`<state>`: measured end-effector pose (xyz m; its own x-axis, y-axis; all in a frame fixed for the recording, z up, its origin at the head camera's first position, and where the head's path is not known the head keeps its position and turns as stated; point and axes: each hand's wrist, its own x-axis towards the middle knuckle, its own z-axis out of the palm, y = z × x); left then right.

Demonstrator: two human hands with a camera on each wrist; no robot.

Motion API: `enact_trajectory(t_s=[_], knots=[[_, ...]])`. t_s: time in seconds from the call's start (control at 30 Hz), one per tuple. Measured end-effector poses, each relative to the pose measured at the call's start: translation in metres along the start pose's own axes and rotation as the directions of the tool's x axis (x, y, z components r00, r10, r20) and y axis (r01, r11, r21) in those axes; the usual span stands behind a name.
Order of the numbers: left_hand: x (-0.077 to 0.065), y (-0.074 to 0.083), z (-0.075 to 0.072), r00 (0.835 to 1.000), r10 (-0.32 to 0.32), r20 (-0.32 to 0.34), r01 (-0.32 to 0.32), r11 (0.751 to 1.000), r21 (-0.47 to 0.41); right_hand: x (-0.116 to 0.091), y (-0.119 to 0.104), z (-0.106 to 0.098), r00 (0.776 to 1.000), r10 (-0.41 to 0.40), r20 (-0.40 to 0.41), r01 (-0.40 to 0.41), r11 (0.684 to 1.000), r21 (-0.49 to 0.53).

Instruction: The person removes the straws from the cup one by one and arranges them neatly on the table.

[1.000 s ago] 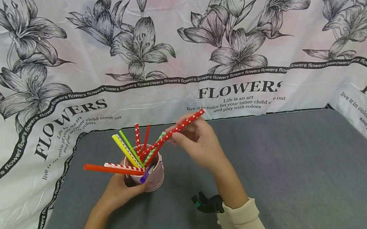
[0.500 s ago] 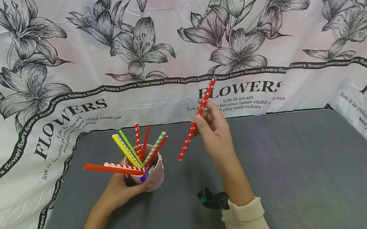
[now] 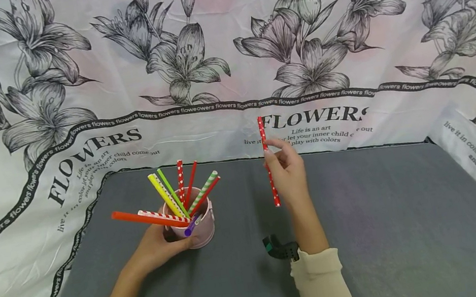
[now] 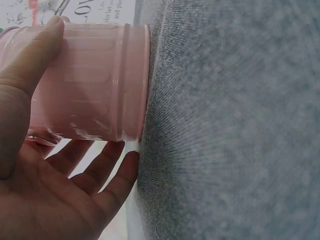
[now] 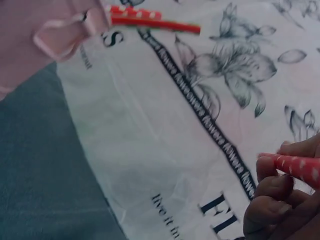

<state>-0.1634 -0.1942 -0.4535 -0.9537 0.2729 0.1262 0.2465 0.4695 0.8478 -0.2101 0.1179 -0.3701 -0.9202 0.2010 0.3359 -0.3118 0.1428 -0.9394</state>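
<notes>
My left hand (image 3: 155, 245) grips a small pink bucket (image 3: 203, 230) standing on the grey table; in the left wrist view the thumb lies along one side of the bucket (image 4: 85, 80) and the fingers curve round the other. Several paper straws in red, yellow, green, purple and striped patterns lean out of it, among them a yellow straw (image 3: 162, 193) and an orange-red straw (image 3: 130, 216). To the right, my right hand (image 3: 287, 172) pinches a red straw with white stars (image 3: 273, 184), held nearly upright above the table and apart from the bucket.
The dark grey table (image 3: 392, 223) reaches back to a white cloth (image 3: 199, 134) printed with flowers and lettering. Both wrists wear black camera mounts, one of them the right wrist mount (image 3: 280, 249).
My right hand has drawn the red starred straw out of the bucket, moved it to the right and turned it from slanted to nearly upright. The left hand keeps its hold on the bucket.
</notes>
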Motion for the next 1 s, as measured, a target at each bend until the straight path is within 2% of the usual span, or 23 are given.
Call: enact_trajectory(t_s=[0.13, 0.23, 0.37, 0.47, 0.83, 1.0], knots=[[0.000, 0.000, 0.001, 1.000, -0.009, -0.003, 0.009, 1.000, -0.005, 0.004, 0.014, -0.002, 0.994, 0.109, 0.008, -0.107, 0.986, -0.124], [0.001, -0.001, 0.001, 1.000, -0.013, -0.003, 0.013, 1.000, -0.013, 0.005, 0.022, -0.002, 0.978, 0.202, 0.054, -0.184, 0.954, -0.235], [0.001, -0.001, 0.001, 1.000, -0.005, 0.000, 0.005, 1.000, -0.023, 0.008, 0.036, 0.002, 0.967, 0.229, 0.116, -0.164, 0.898, -0.408], [0.001, 0.000, 0.001, 1.000, -0.001, -0.003, 0.001, 1.000, -0.020, 0.008, 0.046, 0.007, 0.961, 0.237, 0.139, -0.144, 0.864, -0.483], [0.000, 0.000, 0.001, 1.000, -0.004, 0.010, 0.004, 1.000, -0.012, 0.011, 0.075, 0.013, 0.945, 0.298, 0.137, -0.190, 0.838, -0.511], [0.001, 0.001, 0.001, 1.000, -0.002, 0.005, 0.002, 1.000, -0.006, 0.013, 0.082, 0.015, 0.948, 0.281, 0.151, -0.164, 0.834, -0.527]])
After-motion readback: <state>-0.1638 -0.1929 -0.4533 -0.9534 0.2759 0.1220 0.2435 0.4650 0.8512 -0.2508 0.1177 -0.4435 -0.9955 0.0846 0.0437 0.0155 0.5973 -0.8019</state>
